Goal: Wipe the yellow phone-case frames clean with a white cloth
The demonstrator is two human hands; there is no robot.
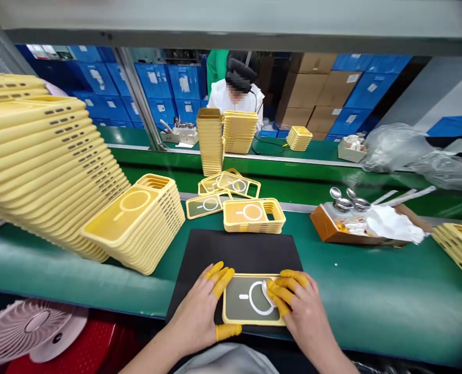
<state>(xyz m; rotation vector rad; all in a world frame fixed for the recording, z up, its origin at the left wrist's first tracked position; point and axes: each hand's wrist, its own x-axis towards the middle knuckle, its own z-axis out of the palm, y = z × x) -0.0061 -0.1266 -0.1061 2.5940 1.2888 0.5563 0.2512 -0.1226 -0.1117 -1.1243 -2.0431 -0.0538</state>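
A yellow phone case [248, 300] lies flat on a black mat [234, 248] at lower center, its dark back facing up. It should be light and fairly stiff, with a little give in the rim, and the smooth back may slip, so the raised yellow edges look like the best hold. The left hand [194, 314] is spread at the case's left edge, its capped thumb [228, 332] low near the corner. The right hand [303, 311] has capped fingers [281, 293] pressed over the right side, covering part of the white ring [259, 306]. A pale scrap [267, 292] shows beneath them, but what it is stays unclear. Whether either hand actually pinches cannot be told.
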